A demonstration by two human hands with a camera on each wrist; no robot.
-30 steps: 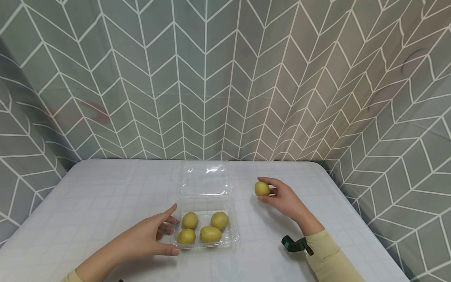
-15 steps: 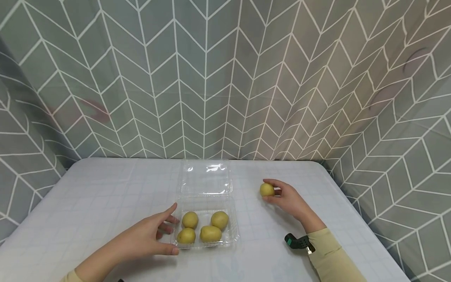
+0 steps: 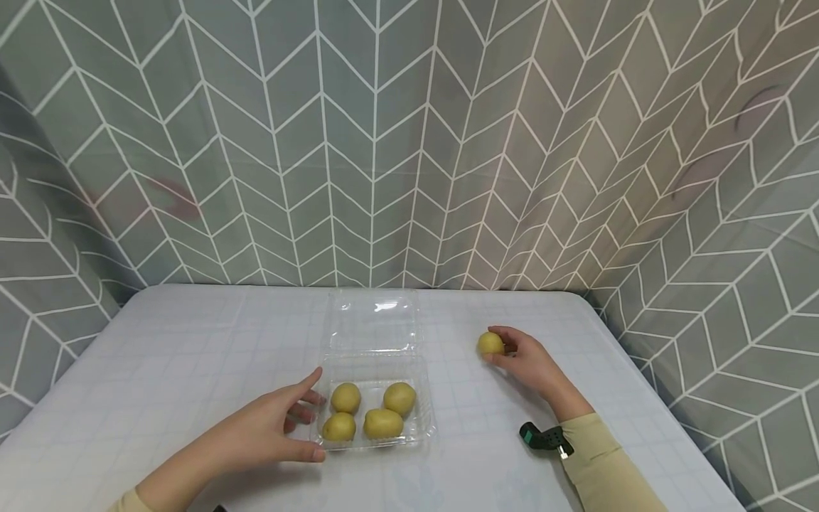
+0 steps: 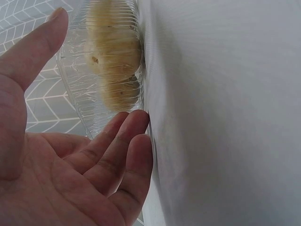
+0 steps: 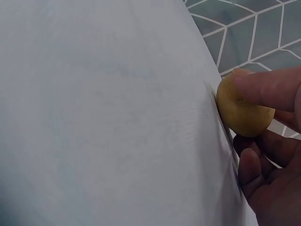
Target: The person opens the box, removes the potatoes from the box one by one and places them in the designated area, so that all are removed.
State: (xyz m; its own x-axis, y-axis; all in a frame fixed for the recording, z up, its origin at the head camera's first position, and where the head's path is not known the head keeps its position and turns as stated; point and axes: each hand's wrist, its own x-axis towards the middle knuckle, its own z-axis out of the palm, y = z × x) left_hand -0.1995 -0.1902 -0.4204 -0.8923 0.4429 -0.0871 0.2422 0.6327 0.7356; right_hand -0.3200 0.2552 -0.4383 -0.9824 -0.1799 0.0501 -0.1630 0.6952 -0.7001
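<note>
At the right of the table, my right hand (image 3: 528,360) holds a small yellow potato (image 3: 490,343) between thumb and fingers. In the right wrist view this potato (image 5: 244,107) is down at the cloth surface. A clear plastic clamshell box (image 3: 419,427) lies with its lid (image 3: 372,323) folded back toward the wall. Several potatoes (image 3: 383,424) lie inside it. My left hand (image 3: 259,432) is spread around the box's left side, thumb near the front corner. In the left wrist view its fingers (image 4: 117,150) are loosely bent beside the ribbed wall; contact is unclear.
A white cloth covers the table (image 3: 211,341). Behind and at both sides hangs a grey chevron-patterned curtain (image 3: 397,156). A dark strap with a device (image 3: 540,437) sits at the right wrist, low over the table.
My right hand has moved a little to the right with the potato, slowing to a near stop. The left hand and the box have stayed in place.
</note>
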